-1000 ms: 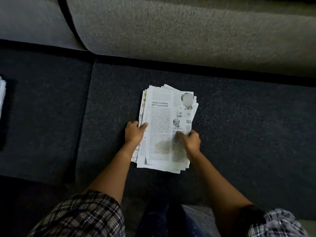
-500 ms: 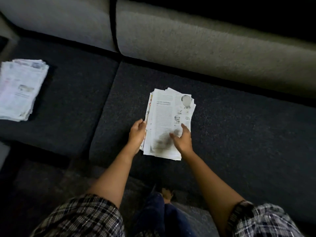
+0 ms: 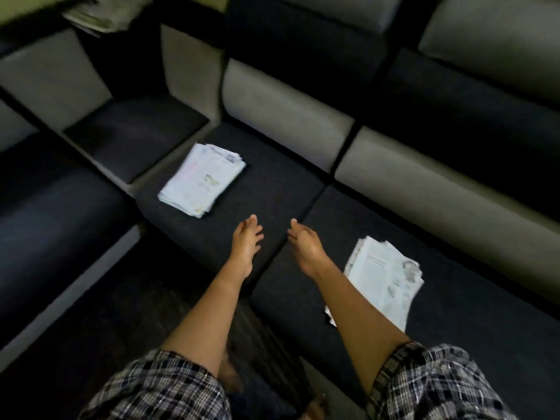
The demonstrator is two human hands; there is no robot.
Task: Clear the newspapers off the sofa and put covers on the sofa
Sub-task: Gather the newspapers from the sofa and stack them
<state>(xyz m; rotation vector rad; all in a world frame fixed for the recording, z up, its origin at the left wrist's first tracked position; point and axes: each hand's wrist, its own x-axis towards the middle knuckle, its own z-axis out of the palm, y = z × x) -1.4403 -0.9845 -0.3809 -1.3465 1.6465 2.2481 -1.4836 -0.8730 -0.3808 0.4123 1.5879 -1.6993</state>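
Two newspaper stacks lie on the dark seat cushions of a grey sofa (image 3: 288, 107). One stack (image 3: 202, 179) rests on the left cushion, ahead of my hands. The other stack (image 3: 389, 272) lies on the right cushion, beside and partly under my right forearm. My left hand (image 3: 246, 241) and my right hand (image 3: 304, 244) hover over the seam between the two cushions, fingers apart, holding nothing. Both hands are clear of either stack.
A second sofa section (image 3: 133, 128) meets this one at the corner on the left, with another dark seat (image 3: 54, 207) nearer me. A blurred pile of papers (image 3: 106, 13) sits at the top left. Dark floor (image 3: 121, 328) lies below the cushions.
Both hands let go of the right stack and moved left toward the other stack. The view swung left and widened, showing the corner seat.
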